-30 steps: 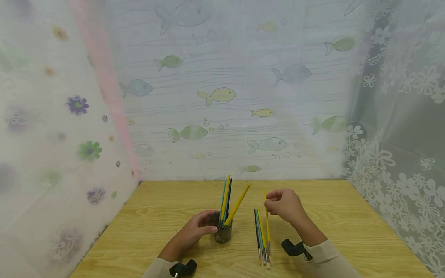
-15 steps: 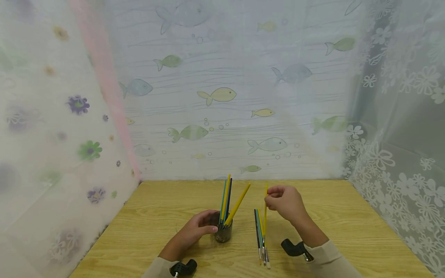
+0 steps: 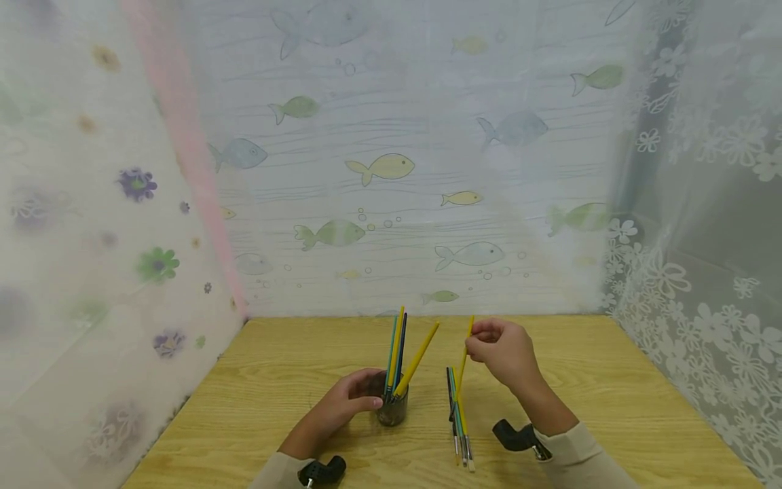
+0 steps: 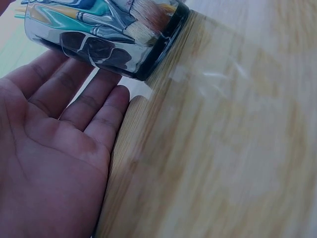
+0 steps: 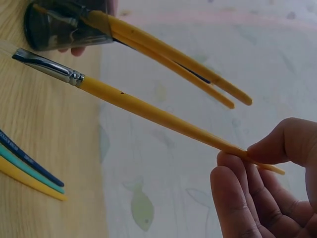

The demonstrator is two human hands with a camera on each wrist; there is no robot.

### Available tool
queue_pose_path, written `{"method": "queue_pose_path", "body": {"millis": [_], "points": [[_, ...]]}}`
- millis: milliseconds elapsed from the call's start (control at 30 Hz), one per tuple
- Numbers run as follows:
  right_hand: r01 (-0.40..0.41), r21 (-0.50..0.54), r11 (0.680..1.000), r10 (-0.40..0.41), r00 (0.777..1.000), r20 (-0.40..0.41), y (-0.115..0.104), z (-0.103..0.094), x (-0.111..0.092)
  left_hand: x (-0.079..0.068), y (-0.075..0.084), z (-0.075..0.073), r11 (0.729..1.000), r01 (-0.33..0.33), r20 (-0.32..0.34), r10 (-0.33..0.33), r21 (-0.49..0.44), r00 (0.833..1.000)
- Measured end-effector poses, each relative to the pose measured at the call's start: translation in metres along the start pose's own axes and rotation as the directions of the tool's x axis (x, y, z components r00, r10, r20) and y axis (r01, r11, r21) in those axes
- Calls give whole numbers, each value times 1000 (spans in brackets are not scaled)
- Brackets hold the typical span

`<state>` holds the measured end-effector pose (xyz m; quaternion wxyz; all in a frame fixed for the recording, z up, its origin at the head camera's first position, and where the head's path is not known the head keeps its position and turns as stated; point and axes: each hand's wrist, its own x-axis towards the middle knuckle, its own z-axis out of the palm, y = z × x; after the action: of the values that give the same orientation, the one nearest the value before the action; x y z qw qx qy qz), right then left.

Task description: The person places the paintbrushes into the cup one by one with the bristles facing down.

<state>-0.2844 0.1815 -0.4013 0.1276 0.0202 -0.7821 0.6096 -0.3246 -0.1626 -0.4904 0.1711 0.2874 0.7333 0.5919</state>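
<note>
My left hand (image 3: 342, 404) holds a dark see-through glass (image 3: 392, 414), thumb at the near side and fingers behind. Several paintbrushes stand in it, bristles (image 4: 148, 20) down, with yellow, teal and dark blue handles leaning out. To the right, my right hand (image 3: 506, 350) pinches a yellow paintbrush (image 5: 148, 110) between thumb and fingertips near the handle's end. This brush slants bristles-down toward the glass, its metal ferrule (image 5: 49, 68) low. Beneath it lie loose brushes side by side, dark blue (image 5: 29, 161), teal (image 5: 37, 173) and yellow (image 5: 29, 183), bristles toward me.
The wood-grain table (image 3: 275, 353) ends at a hanging sheet printed with fish (image 3: 391, 166). Flower-patterned sheets (image 3: 155, 263) close in the left and right sides. Black camera mounts (image 3: 513, 435) sit on both wrists, above beige sleeves.
My right hand has raised the yellow paintbrush from beside the loose ones, and its bristle end has swung left toward the glass. My left hand and the glass have stayed put.
</note>
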Motion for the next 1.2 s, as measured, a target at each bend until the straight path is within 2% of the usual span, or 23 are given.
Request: {"method": "queue_pose_path", "body": {"millis": [500,767,1200], "points": [[72,60,996,-73,997,5,-16,0,-11,-1,-1,-1,1000,-5,8,5,-14,1000],[143,157,977,-144,990,-5,-19,2,-14,0,-2,-1,1000,0,8,0,-30,1000],[195,193,961,-198,980,-4,-21,7,-19,-1,0,-1,1000,10,5,-9,-22,1000]]}}
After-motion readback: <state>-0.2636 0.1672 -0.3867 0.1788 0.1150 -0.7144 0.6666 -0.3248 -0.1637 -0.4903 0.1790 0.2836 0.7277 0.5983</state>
